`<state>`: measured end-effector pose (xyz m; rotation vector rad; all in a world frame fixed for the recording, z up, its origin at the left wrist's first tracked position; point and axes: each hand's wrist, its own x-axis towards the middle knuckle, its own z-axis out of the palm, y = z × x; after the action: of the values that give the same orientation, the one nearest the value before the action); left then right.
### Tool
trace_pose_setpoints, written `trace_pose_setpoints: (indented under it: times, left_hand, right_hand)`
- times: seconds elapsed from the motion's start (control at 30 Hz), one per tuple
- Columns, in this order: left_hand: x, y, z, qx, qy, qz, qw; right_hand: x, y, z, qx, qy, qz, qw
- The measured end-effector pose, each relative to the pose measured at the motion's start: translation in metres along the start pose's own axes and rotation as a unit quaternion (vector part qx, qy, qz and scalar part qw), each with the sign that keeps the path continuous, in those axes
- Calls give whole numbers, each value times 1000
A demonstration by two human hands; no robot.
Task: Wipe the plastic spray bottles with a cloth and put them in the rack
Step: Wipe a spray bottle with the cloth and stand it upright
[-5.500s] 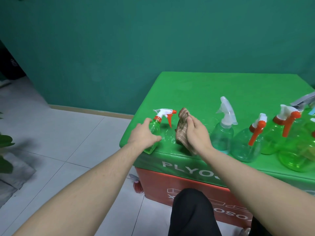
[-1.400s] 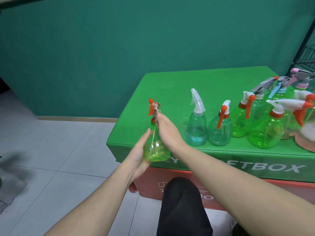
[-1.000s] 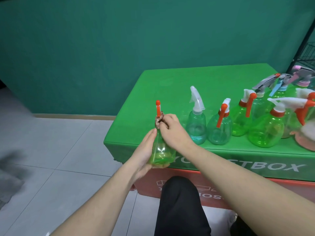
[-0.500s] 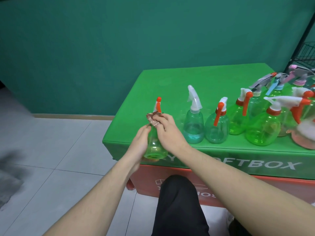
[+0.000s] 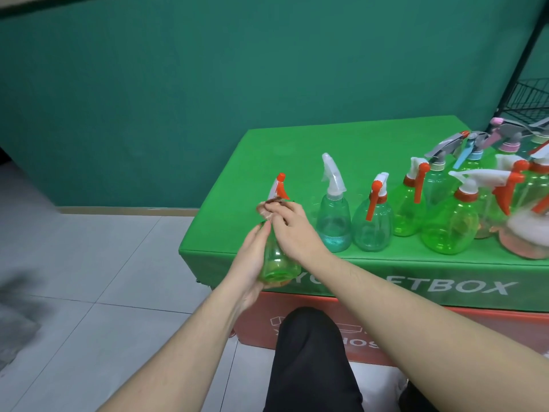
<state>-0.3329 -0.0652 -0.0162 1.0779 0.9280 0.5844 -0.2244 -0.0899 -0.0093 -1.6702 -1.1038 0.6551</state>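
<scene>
So the bottle (image 5: pixel 276 260) is cupped from the left and underneath by the left hand (image 5: pixel 252 260), fingers curled round its lower body. The right hand (image 5: pixel 292 230) is closed on the cloth (image 5: pixel 267 207), which is bunched up and pressed against the bottle's neck just under the sprayer. The two hands are pretty much together, touching at the fingertips around the neck.

The bottle is see-through green plastic, pear-shaped, with a white sprayer head and an orange trigger and tip (image 5: pixel 279 185). It's held upright, long axis near vertical with the top tipped very slightly right, base down toward the person's lap. The nozzle seems to be pointed away from the person, though that can't be told for sure. It's held in the air just off the near left corner of the table (image 5: pixel 267 150), not resting on it.

Just right of the right hand a row of other bottles is lined up on the green cover: a teal one with a clear-white sprayer (image 5: pixel 332 221), then a small green one with an orange trigger (image 5: pixel 372 224), then a crowded bunch of green ones (image 5: pixel 448 224) further right. Beyond those, at the far right edge, a bit of black wire rack (image 5: pixel 531 96) is seen.
</scene>
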Motion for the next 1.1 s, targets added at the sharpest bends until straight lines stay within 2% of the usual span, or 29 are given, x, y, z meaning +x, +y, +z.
trace_pose_setpoints:
  times: [0.23, 0.4, 0.6, 0.73, 0.83, 0.97, 1.1]
  left_hand:
    - [-4, 4, -1, 3, -8, 22, 1000]
    - [-7, 0, 3, -21, -3, 49, 999]
    - [-6, 4, 15, -49, 51, 62, 996]
    - [-6, 12, 13, -85, 86, 22, 992]
    - [-3, 11, 7, -97, 88, -6, 991]
    - [1, 13, 3, -124, 87, -2, 988]
    - [5, 6, 3, -150, 72, -13, 986]
  right_hand:
    - [-5, -10, -3, -16, 7, -30, 999]
    - [-9, -10, -10, -37, 9, 27, 999]
    - [-22, -11, -14, -10, 23, -63, 998]
    - [-38, -5, -11, -11, 23, -114, 993]
    - [-52, 8, -9, -43, 22, -151, 987]
    - [-68, 25, -5, -74, 15, -208, 975]
    - [-64, 34, -2, -80, 30, -216, 973]
